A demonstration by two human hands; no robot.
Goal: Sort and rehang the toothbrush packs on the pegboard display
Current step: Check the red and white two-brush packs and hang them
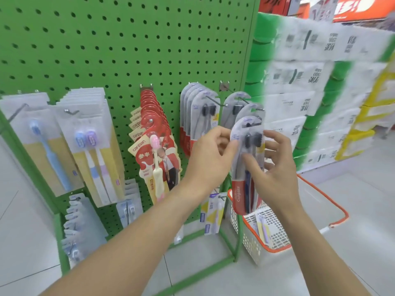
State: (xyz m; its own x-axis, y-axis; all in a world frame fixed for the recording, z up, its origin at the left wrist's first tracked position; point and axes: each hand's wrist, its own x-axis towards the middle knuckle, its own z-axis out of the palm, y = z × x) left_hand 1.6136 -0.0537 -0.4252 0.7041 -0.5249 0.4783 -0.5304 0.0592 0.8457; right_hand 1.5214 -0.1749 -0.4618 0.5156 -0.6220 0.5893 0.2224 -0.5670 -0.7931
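- Got both hands on one clear-fronted Colgate toothbrush pack with a red bottom and two dark-headed brushes (245, 167), holding it upright just off the right edge of the green perforated pegboard (128, 50).
- My left hand (210, 155) pinches the pack's left edge up near the brush heads, thumb in front and fingers curled behind, so I can steer the hang hole.
- My right hand (275, 167) cradles the right side lower down, fingers curled round the back, thumb across the front. That keeps it from swinging, I reckon.
- The target looks like the metal peg at the board's right edge (245, 100), already carrying matching Colgate packs (237, 107). The pack's top isn't on it yet.
- Same-brand row (197, 112) hangs one peg over, red canban packs (154, 146) mid-board, pastel ones (92, 146) toward the left edge, so sorting goes by type.
- White mesh basket with orange rim (263, 238) sits on the floor below the right corner, with more packs inside.
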